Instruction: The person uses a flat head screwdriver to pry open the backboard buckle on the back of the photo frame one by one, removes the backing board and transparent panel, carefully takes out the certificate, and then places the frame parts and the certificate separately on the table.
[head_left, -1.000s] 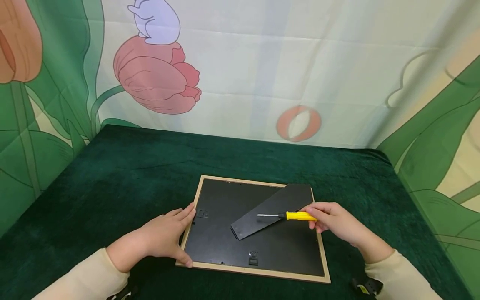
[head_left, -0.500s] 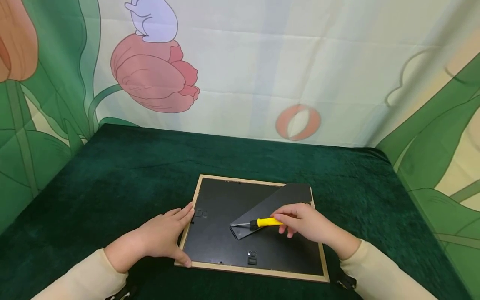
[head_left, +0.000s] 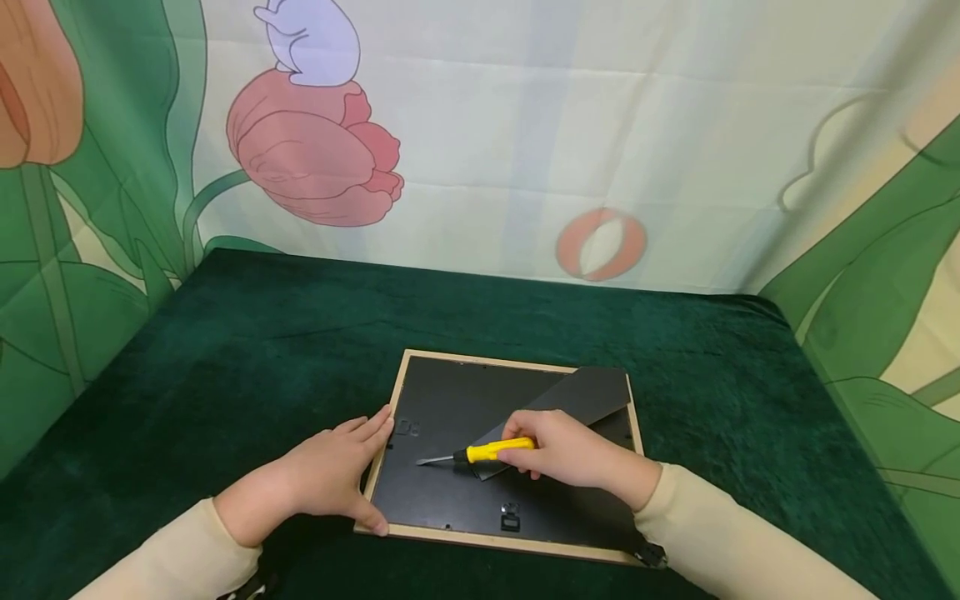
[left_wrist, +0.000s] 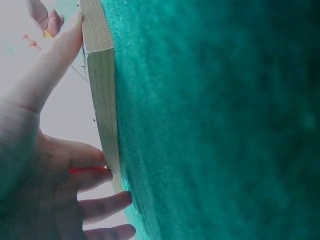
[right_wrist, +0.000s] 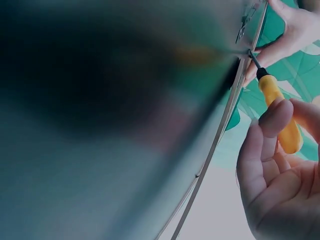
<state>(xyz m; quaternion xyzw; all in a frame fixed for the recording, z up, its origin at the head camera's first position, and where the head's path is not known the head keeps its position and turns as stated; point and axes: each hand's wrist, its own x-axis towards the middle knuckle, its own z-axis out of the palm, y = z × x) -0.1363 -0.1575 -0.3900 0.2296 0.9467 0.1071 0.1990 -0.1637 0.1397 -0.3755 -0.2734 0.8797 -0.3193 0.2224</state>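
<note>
A picture frame with a light wooden rim and black back panel lies face down. My left hand rests along its left edge, thumb at the near corner and fingers spread along the rim; the left wrist view shows those fingers against the wooden edge. My right hand pinches the yellow handle of a flathead screwdriver between thumb and fingers. The blade points left, its tip low over the panel. In the right wrist view the screwdriver is held in the fingertips. A black easel stand is partly hidden behind the right hand.
Metal hangers are fixed to the panel, one near the front edge and one at the left. Dark green cloth covers the table. A printed curtain hangs behind it.
My right hand has moved left across the panel with the screwdriver, from over the right side of the easel stand to past its left end. My left hand has stayed on the frame's edge.
</note>
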